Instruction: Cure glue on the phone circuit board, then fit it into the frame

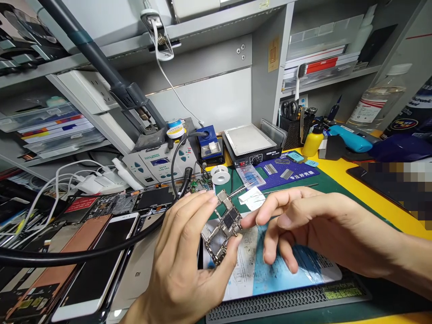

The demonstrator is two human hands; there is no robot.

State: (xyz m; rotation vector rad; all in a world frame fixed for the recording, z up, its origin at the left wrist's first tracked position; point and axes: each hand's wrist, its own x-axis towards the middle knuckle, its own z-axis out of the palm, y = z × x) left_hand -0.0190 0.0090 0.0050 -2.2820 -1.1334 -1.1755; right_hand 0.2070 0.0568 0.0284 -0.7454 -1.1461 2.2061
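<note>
One left hand (184, 258), one right hand (320, 227), one held circuit board (222, 227), two wire spools (220, 174), one yellow squeeze bottle (313, 141), one toothbrush (299, 81).

- left hand (180, 261): bare, with long slim fingers and short nails
- right hand (313, 225): bare, with long slim fingers and short nails
- right forearm (401, 265): bare, running off the frame's edge

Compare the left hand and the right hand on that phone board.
The left hand pinches the phone logic board between thumb and fingertips, while the right hand only reaches its index fingertip to the board's right edge. The left hand rises from below; the right hand comes in from the side. The left hand's fingers sit close together; the right hand's are spread apart. Both hands are bare and meet at the board.
</note>
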